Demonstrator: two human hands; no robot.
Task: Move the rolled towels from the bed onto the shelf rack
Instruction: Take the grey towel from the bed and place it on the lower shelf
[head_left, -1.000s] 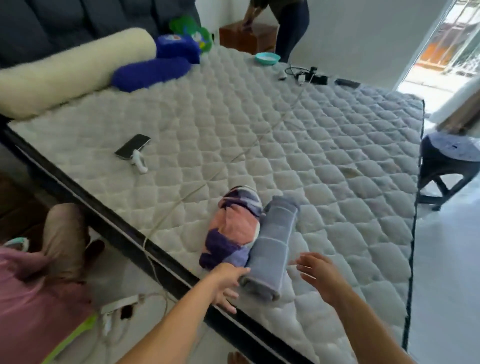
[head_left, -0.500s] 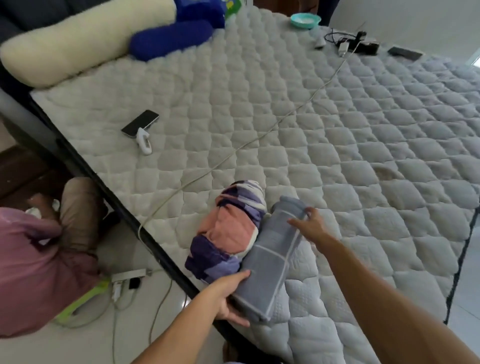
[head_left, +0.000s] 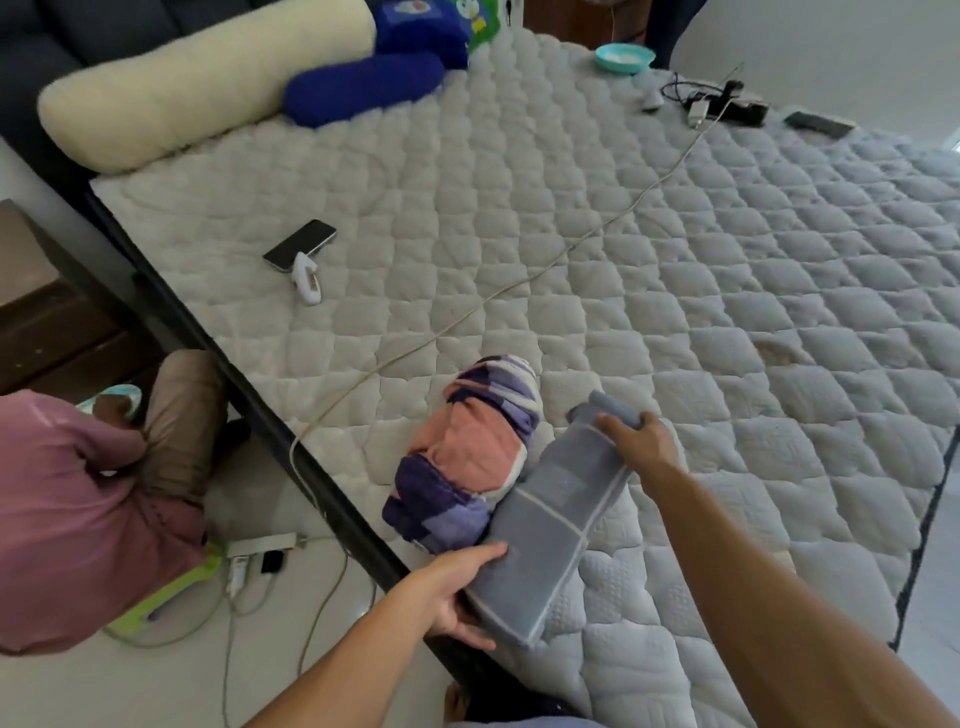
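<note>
Two rolled towels lie side by side near the front edge of the quilted mattress. The grey-blue rolled towel is gripped at both ends: my left hand holds its near end, my right hand clasps its far end. A pink, purple and white rolled towel rests against its left side, untouched. No shelf rack is in view.
A phone and a white gadget lie on the mattress, with a cable running across it. Cream bolster, blue pillow, teal bowl, chargers at the far side. A person in pink crouches on the floor at left beside a power strip.
My right hand reached forward and closed on the grey towel's far end. My left hand took hold of its near end. The view dipped closer to the bed.
</note>
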